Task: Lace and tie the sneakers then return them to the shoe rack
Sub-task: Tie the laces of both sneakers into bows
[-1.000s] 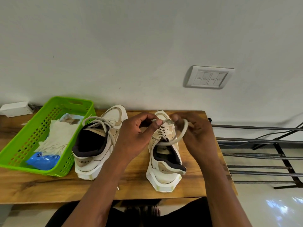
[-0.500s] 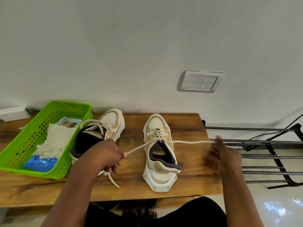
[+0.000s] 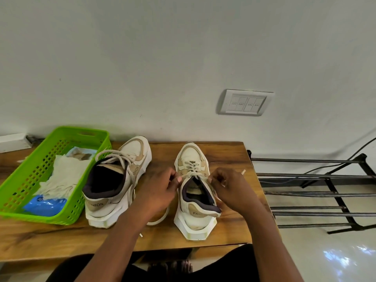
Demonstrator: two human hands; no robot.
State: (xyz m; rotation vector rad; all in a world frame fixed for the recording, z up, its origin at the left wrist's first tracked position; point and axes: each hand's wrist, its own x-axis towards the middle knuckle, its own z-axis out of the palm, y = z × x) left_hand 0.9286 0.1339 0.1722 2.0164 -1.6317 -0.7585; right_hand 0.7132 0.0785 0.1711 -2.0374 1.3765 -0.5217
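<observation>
Back from their wide pull, our left hand and right hand each pinch a lace end at the tongue of the sneaker on the table, so the first knot looks snug, though we cannot see it clearly.

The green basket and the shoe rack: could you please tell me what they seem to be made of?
The green basket looks like glossy moulded plastic, given its uniform grid of holes. The shoe rack seems to be dark-painted metal: thin, straight bars with a dull sheen.
</observation>
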